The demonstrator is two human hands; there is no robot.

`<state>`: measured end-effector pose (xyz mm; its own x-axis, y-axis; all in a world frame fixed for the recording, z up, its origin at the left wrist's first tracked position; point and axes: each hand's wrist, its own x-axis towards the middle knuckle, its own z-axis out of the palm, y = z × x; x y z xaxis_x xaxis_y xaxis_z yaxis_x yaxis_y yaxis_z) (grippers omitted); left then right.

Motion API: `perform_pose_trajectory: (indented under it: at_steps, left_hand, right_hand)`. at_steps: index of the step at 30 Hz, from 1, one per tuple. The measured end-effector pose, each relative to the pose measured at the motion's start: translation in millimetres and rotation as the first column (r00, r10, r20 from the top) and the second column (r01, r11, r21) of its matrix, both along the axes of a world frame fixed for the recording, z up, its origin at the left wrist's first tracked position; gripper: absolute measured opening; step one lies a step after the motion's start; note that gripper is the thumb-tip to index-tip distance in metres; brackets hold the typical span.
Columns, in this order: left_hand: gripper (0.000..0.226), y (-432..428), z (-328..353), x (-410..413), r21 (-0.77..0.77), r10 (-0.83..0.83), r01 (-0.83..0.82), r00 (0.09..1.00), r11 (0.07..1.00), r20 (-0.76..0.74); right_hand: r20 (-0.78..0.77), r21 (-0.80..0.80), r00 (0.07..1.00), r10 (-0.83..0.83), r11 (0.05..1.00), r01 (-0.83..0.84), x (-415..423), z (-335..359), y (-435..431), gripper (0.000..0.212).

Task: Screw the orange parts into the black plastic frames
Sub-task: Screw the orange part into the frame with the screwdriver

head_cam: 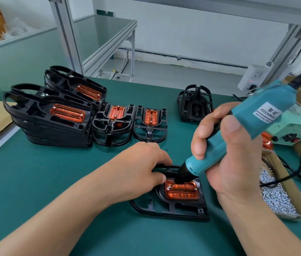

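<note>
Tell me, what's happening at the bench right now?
Right hand grips teal screwdriver, bit on a screw in orange part. Left hand holds black frame. Nothing blocks the bit.

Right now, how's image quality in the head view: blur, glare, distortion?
Head view: wide-angle bend, aluminium posts splay outward; motion blur smears the label and upper body of the electric screwdriver in the right hand; orange part in the black frame stays fairly sharp, slight gloss; lighting soft, faint shadows under the left hand.
</note>
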<state>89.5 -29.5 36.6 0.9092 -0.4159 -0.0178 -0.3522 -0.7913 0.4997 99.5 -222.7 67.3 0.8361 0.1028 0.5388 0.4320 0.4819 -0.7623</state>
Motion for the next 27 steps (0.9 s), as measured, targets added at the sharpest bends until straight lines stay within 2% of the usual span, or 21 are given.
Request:
perform_pose_trajectory:
  at_steps: [4,6,9,16,21,27]
  left_hand:
    - [0.027,-1,3,0,-0.068,-0.015,0.012,0.999,0.998,-0.048]
    - [0.017,-2,6,-1,-0.085,-0.014,0.009,0.998,0.996,-0.055]
    - [0.022,-3,10,-2,-0.101,-0.014,0.008,0.999,0.995,-0.052]
    - [0.023,-3,13,-3,-0.105,-0.017,0.009,0.997,0.994,-0.079]
    - [0.037,-4,13,-3,-0.077,-0.013,0.006,0.995,0.997,-0.098]
    - [0.032,-4,11,-4,-0.051,0.000,-0.003,0.999,0.999,-0.052]
  right_hand:
    - [0.091,-0.135,0.977,0.194,0.974,-0.181,1,8,15,0.024]
    - [0.077,-0.189,0.973,0.219,0.961,-0.201,2,8,22,0.022]
    - [0.043,-0.216,0.977,0.208,0.957,-0.194,3,4,25,0.022]
    - [0.034,-0.194,0.980,0.195,0.963,-0.185,4,2,19,0.023]
    - [0.003,-0.089,0.977,0.212,0.974,-0.211,3,5,16,0.030]
    - [0.036,-0.099,0.984,0.172,0.981,-0.168,-8,10,13,0.034]
